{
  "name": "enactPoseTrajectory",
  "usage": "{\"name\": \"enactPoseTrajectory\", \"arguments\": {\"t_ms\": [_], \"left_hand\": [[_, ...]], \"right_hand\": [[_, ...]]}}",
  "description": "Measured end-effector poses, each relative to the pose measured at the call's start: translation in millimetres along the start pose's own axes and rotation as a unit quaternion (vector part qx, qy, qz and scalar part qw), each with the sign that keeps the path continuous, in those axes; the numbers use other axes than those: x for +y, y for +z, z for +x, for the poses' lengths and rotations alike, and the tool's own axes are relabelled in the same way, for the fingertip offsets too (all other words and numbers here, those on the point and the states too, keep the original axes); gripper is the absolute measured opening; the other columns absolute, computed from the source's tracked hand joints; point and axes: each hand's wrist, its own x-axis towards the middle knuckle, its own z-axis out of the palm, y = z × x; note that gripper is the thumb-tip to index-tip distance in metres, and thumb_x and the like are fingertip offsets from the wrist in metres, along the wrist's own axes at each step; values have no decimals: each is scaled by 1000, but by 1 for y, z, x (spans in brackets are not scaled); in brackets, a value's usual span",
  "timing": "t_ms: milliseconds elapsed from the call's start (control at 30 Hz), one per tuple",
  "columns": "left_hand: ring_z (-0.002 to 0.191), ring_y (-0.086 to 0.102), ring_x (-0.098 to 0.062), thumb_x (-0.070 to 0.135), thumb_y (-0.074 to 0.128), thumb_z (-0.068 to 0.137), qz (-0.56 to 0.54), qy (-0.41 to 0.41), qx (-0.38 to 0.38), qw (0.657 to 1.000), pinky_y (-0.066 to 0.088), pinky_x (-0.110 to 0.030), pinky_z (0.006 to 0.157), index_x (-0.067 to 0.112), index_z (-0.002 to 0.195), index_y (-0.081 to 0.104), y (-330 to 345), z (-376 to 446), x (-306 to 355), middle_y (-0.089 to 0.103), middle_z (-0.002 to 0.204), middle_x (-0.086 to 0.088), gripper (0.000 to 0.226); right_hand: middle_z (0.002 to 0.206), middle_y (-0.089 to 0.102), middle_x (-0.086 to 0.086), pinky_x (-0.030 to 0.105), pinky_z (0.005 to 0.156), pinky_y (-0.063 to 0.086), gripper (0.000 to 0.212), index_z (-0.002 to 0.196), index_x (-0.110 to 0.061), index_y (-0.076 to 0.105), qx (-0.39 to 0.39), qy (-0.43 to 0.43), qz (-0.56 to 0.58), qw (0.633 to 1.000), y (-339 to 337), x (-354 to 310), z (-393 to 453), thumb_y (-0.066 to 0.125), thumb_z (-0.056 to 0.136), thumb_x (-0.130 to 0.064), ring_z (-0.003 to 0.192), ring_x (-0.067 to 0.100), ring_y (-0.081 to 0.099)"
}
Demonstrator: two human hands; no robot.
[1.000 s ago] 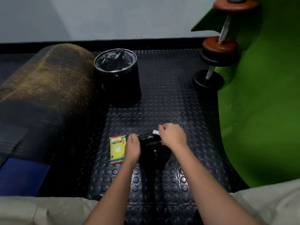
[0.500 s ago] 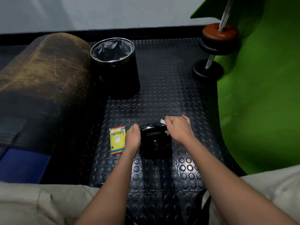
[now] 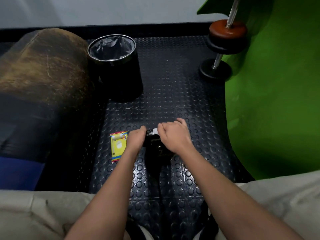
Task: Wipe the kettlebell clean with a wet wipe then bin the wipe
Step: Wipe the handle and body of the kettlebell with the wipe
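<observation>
Studded black rubber matting point(image 3: 173, 87) is covering the floor where we are kneeling, with a green backdrop point(image 3: 277, 84) curving up along our right side. We are keeping the kettlebell point(image 3: 156, 149) on the matting directly in front of our knees, between our two hands. Our left hand point(image 3: 136, 140) is resting against the kettlebell's left side; its fingers are hidden behind the hand, so we cannot tell whether they are gripping. Our right hand point(image 3: 174, 136) is curling its fingers around a white wet wipe point(image 3: 155, 131), and it is pressing that wipe against the top of the kettlebell. Only a small white corner of the wipe is showing past the knuckles. A yellow wipe packet point(image 3: 118, 146) is lying flat on the matting just beside our left hand. A black bin point(image 3: 119, 73) with a plastic liner is standing upright further ahead, well apart from the kettlebell. A worn brown punch bag point(image 3: 43, 75) is lying to our left, and a barbell point(image 3: 223, 42) is leaning at far right.
</observation>
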Motion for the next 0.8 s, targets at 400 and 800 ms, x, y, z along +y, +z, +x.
{"name": "enactPoseTrajectory", "arguments": {"t_ms": [400, 800], "left_hand": [[79, 48, -26, 30, 33, 100, 70, 19, 33, 997, 34, -35, 62, 4, 80, 58, -1, 3, -4, 55, 81, -12, 41], [66, 40, -21, 31, 37, 98, 8, 15, 14, 1000, 28, -33, 56, 10, 82, 53, 4, -3, 0, 48, 79, -12, 31]], "right_hand": [[97, 74, 9, 45, 107, 30, 48, 79, -16, 64, -152, 35, -48, 987, -15, -26, 23, 23, 102, -29, 91, 29, 64], [115, 63, -12, 40, 122, 15, 38, 122, -26, 63, 103, -13, 72, 992, 28, 22, -31, 29, 108, -36, 115, 11, 53]]}}
